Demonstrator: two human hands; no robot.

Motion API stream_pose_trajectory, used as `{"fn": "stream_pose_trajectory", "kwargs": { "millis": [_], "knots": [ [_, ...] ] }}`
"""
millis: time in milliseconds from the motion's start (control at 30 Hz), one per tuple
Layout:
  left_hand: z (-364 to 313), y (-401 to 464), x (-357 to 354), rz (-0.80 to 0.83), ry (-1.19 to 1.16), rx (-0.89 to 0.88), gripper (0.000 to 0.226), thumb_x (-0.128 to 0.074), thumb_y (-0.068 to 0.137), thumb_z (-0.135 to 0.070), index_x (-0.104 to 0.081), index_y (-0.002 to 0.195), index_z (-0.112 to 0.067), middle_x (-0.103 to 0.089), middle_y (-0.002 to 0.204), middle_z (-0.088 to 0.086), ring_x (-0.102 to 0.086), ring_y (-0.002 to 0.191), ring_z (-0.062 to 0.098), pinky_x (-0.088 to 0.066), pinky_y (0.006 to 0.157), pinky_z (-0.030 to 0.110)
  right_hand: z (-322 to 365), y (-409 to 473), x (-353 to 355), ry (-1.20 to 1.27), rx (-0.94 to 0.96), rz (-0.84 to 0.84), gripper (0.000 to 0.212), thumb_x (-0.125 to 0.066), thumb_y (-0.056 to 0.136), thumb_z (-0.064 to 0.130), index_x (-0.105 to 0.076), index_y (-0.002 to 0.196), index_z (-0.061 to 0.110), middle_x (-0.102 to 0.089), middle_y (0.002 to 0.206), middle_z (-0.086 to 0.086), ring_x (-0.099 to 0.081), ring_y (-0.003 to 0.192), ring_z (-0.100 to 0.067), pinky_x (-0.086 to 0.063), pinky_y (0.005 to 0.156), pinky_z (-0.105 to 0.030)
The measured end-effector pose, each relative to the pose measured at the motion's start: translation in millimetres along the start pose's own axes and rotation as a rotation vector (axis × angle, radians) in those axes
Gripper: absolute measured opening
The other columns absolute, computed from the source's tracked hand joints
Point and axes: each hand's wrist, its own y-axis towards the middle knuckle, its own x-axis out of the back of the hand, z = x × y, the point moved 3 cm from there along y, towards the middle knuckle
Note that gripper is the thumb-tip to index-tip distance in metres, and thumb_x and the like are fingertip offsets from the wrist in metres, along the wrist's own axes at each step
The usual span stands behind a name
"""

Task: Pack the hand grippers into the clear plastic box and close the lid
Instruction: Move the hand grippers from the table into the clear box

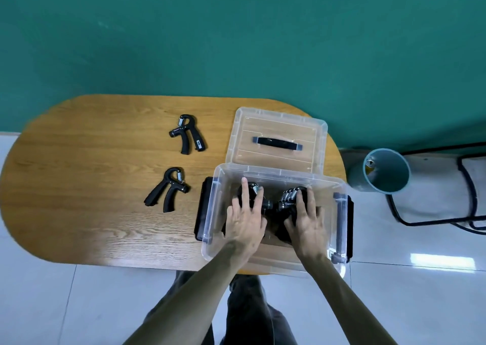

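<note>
From the head camera, both hands are down inside the clear plastic box (273,171) at the near right end of the wooden bench (92,187). The left hand (246,220) lies with straight fingers on a black hand gripper in the box (253,191). The right hand (306,220) lies the same way on a pile of grippers (288,198), maybe three or four. The lid (276,141) lies flat just behind the box. Two more hand grippers, the far one (187,134) and the near one (168,189), lie on the bench to the left.
</note>
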Motion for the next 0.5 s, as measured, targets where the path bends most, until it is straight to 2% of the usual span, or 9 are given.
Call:
{"fn": "stream_pose_trajectory", "kwargs": {
  "millis": [167, 233, 333, 433, 500],
  "knots": [
    [1.0, 1.6, 2.6, 0.027, 0.020, -0.019, 0.075, -0.044, 0.100, -0.036, -0.004, 0.162, -0.026, 0.021, 0.166, 0.018, -0.044, 0.121, 0.032, -0.038, 0.096, 0.043, 1.3, 1.8, -2.5, -0.018, -0.028, 0.040, 0.072, -0.063, 0.091, 0.022, -0.031, 0.154, 0.007, -0.018, 0.166, -0.014, -0.046, 0.106, -0.042, -0.046, 0.090, -0.053],
    [3.4, 1.4, 3.6, 0.001, 0.003, -0.029, 0.072, -0.041, 0.101, -0.042, -0.005, 0.162, -0.026, 0.017, 0.167, 0.017, -0.041, 0.129, 0.035, -0.039, 0.099, 0.046, 3.0, 2.3, -1.9, -0.077, -0.060, 0.066, 0.071, -0.059, 0.092, 0.030, -0.032, 0.154, 0.009, -0.019, 0.166, -0.014, -0.046, 0.117, -0.046, -0.042, 0.098, -0.056],
    [9.2, -1.2, 7.8, -0.051, -0.024, -0.047, 0.071, -0.035, 0.102, -0.048, -0.010, 0.162, -0.020, 0.012, 0.168, 0.018, -0.033, 0.141, 0.040, -0.041, 0.102, 0.049, 10.2, 0.8, 4.7, -0.141, -0.100, 0.063, 0.067, -0.041, 0.097, 0.044, -0.029, 0.155, 0.013, -0.019, 0.166, -0.013, -0.038, 0.136, -0.047, -0.034, 0.110, -0.060],
    [17.1, -4.6, 18.6, -0.048, -0.005, -0.099, 0.072, -0.027, 0.103, -0.052, -0.008, 0.161, -0.013, 0.010, 0.168, 0.018, -0.025, 0.149, 0.036, -0.037, 0.111, 0.049, 25.1, -1.3, 18.3, -0.131, -0.107, 0.022, 0.067, -0.027, 0.098, 0.050, -0.026, 0.156, 0.017, -0.025, 0.163, -0.013, -0.037, 0.139, -0.042, -0.035, 0.111, -0.057],
    [22.3, -5.0, 29.1, -0.052, 0.003, -0.124, 0.070, -0.023, 0.104, -0.052, -0.011, 0.160, -0.012, 0.004, 0.168, 0.017, -0.025, 0.149, 0.035, -0.035, 0.114, 0.050, 38.6, -1.4, 28.6, -0.148, -0.093, -0.002, 0.064, -0.028, 0.099, 0.049, -0.029, 0.155, 0.018, -0.031, 0.161, -0.013, -0.044, 0.133, -0.041, -0.039, 0.105, -0.053]
  ]
}}
